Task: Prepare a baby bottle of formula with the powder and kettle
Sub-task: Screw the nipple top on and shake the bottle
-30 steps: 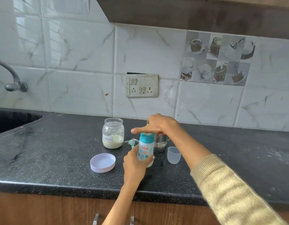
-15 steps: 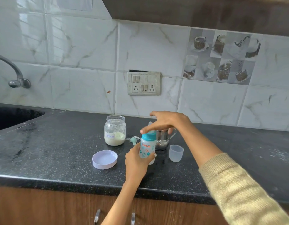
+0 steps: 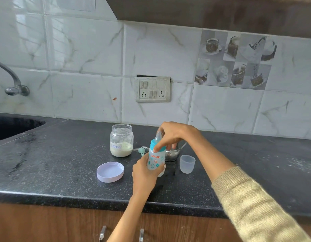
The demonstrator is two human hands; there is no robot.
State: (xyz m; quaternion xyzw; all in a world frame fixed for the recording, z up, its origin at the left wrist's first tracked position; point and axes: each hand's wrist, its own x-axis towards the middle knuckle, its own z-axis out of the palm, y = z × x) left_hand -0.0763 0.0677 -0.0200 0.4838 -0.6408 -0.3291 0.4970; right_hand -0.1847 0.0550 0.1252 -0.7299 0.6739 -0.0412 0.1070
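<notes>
Black granite counter (image 3: 46, 165), marble tile behind. Baby bottle (image 3: 156, 158) upright near front edge, left hand (image 3: 144, 172) wrapped round body. Right hand (image 3: 170, 135) fingers curled on teal collar (image 3: 157, 145), likely screwing on. Keep bottle vertical, tighten snug. Formula jar (image 3: 121, 140) open, left of bottle.

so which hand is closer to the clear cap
Right. The right hand is on the bottle's teal collar, up and left of the clear cap, with its forearm passing just above the cap. The left hand grips the bottle's body, farther left.
</notes>
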